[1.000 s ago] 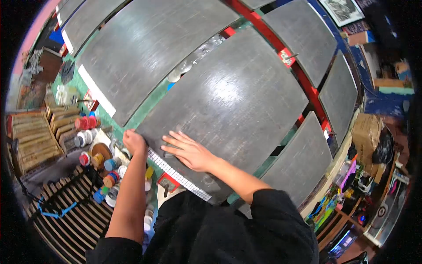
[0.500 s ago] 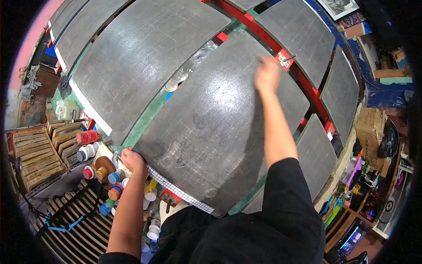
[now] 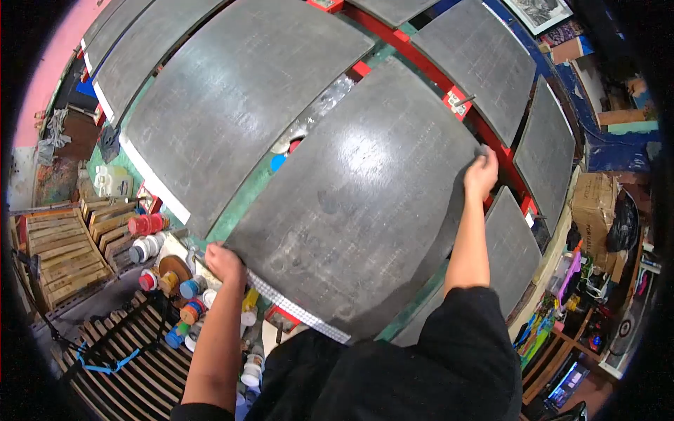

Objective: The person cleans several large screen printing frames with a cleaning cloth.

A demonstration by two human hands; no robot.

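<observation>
A large dark grey board (image 3: 351, 210) with a white gridded strip (image 3: 298, 309) on its near edge lies in front of me, its surface shiny near the middle. My left hand (image 3: 226, 264) is closed on the board's near left corner. At the board's right edge, my right hand (image 3: 481, 175) has its fingers bent round the far right corner. Between the board and the red frame (image 3: 393, 35) behind it, a narrow gap shows.
More grey boards (image 3: 239, 91) lie to the left and at the right. Paint jars (image 3: 189, 309) and wooden frames (image 3: 67, 252) stand at the lower left. A cardboard box (image 3: 593, 210) is on the right, past the table edge.
My right hand has moved right and nearer, from above the board to its right edge. My left hand stays at the near left corner. The view has shifted slightly.
</observation>
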